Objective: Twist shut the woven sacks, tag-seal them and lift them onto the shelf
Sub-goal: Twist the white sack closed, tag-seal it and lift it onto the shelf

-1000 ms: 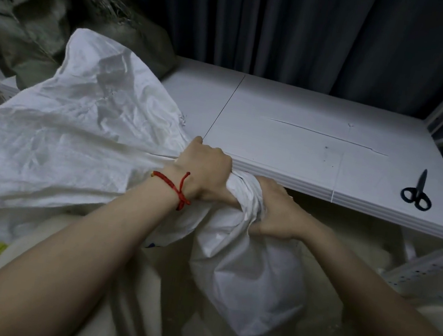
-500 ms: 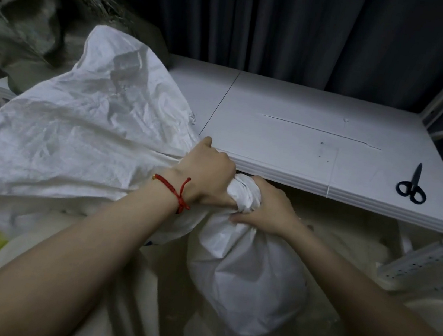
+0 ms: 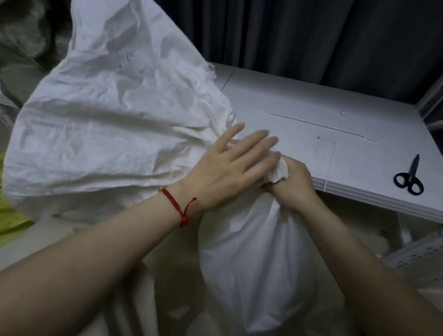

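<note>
Left hand [image 3: 230, 175] opened, maybe touching one sack [image 3: 106, 129], right hand [image 3: 294, 189] gripping, one scissors [image 3: 410, 177]

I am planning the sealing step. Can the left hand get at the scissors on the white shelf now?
Probably yes, but awkwardly. The left hand is open and holds nothing, and the shelf towards the scissors looks bare. Yet it must cross over the right hand, which grips the sack's neck.

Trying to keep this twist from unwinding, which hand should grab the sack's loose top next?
Left, probably. The left hand is open, fingers straight, right over the loose top of the sack; the right hand grips the twisted neck and likely should not let go.
</note>
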